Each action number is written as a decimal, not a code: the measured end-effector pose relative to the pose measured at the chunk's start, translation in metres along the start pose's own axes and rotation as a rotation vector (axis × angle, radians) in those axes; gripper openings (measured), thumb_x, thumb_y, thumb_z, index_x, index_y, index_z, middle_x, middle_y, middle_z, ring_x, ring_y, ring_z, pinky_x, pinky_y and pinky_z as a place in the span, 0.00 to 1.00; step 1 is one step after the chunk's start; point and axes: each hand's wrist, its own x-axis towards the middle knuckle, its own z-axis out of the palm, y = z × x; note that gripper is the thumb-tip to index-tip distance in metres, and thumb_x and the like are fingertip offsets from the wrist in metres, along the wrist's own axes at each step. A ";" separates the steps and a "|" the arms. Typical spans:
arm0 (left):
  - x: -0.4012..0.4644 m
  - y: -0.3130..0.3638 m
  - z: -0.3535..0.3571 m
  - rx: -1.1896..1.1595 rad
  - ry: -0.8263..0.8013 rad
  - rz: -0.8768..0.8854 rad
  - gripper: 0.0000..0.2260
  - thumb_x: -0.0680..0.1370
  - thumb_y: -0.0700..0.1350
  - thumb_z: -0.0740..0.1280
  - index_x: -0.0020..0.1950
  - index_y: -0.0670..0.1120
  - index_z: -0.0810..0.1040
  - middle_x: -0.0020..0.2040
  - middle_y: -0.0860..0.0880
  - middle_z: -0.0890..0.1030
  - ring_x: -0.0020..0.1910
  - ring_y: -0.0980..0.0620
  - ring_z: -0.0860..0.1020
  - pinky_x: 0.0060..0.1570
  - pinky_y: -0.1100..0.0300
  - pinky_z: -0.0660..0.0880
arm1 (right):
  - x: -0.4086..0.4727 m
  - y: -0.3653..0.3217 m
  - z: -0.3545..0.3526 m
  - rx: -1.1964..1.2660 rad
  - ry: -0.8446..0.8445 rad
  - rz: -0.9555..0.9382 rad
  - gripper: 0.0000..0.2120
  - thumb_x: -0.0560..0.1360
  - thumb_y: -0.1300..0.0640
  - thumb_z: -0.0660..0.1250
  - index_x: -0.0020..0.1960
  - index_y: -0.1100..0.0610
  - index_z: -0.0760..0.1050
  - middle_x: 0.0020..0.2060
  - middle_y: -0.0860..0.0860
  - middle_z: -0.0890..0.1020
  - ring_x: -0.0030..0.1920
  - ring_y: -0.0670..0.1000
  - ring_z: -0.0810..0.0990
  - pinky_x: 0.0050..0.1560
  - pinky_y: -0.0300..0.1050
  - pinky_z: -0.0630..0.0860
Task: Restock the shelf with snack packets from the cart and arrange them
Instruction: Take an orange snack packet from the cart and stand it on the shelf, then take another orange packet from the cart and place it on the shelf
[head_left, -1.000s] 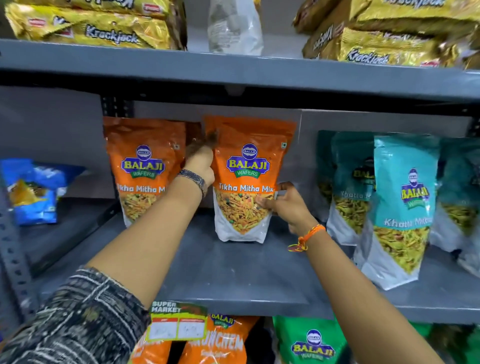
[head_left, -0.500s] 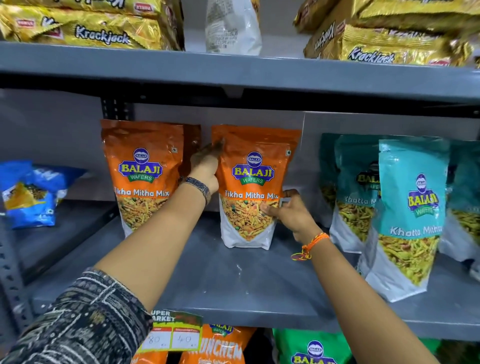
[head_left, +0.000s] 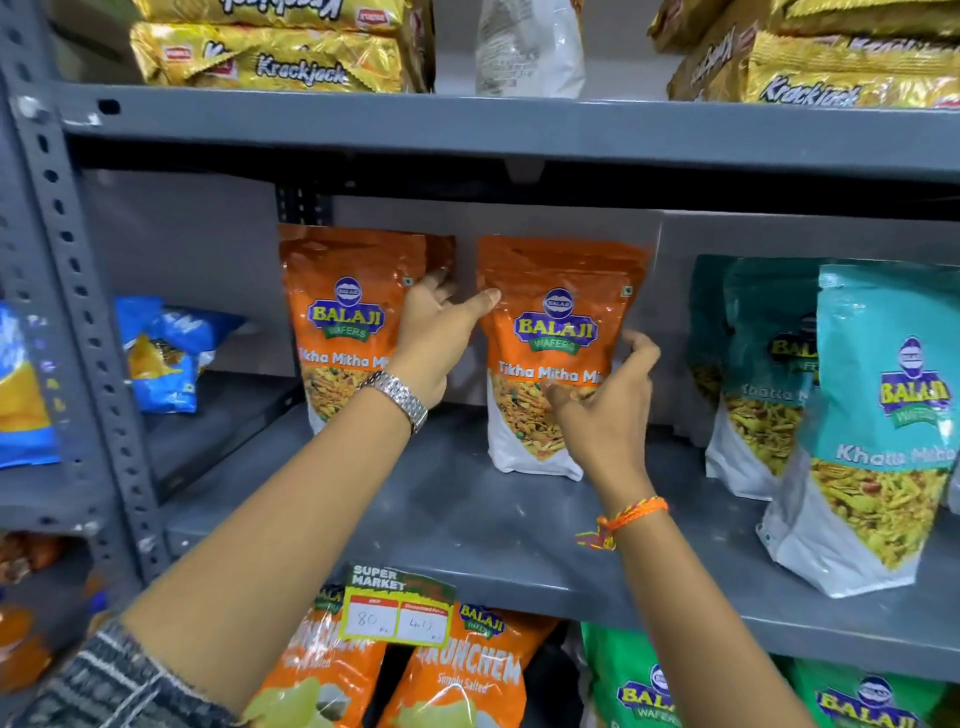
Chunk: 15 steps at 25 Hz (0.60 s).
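Two orange Balaji Tikha Mitha Mix packets stand upright on the grey middle shelf (head_left: 467, 525). My left hand (head_left: 434, 340) reaches between them. Its thumb lies on the upper left edge of the right orange packet (head_left: 558, 343), and its fingers go into the gap behind. My right hand (head_left: 613, 405) holds that packet's right side, thumb on the front and fingers curled round the edge. The left orange packet (head_left: 345, 322) stands free, with a further one partly hidden behind it. No cart is in view.
Teal Khatta Mitha packets (head_left: 883, 415) stand to the right on the same shelf. Blue packets (head_left: 166, 353) lie at the left, past the perforated upright (head_left: 78, 312). Gold Krackjack packs (head_left: 291, 57) fill the shelf above. Orange and green bags and a price tag (head_left: 397, 608) sit below.
The right orange packet stays upright between my hands. My left thumb has come round onto its front edge, and my right hand has shifted up along its right side.
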 end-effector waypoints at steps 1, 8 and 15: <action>-0.011 0.004 -0.008 0.032 0.005 0.022 0.33 0.75 0.40 0.75 0.77 0.40 0.65 0.72 0.42 0.75 0.71 0.47 0.75 0.70 0.55 0.72 | -0.011 -0.009 0.006 0.012 0.018 -0.043 0.38 0.64 0.57 0.77 0.67 0.53 0.59 0.61 0.48 0.74 0.62 0.52 0.75 0.60 0.43 0.74; -0.112 0.015 -0.126 0.161 0.244 0.175 0.26 0.74 0.39 0.75 0.71 0.44 0.73 0.63 0.48 0.82 0.64 0.52 0.79 0.66 0.57 0.76 | -0.113 -0.066 0.078 0.242 -0.225 -0.221 0.38 0.67 0.62 0.75 0.72 0.62 0.60 0.72 0.56 0.67 0.74 0.54 0.66 0.74 0.49 0.63; -0.244 -0.038 -0.294 0.246 0.724 0.030 0.20 0.75 0.31 0.71 0.67 0.42 0.76 0.57 0.47 0.83 0.53 0.58 0.82 0.55 0.67 0.79 | -0.254 -0.095 0.153 0.399 -0.722 -0.213 0.39 0.67 0.62 0.75 0.73 0.59 0.60 0.73 0.54 0.66 0.76 0.51 0.64 0.76 0.44 0.62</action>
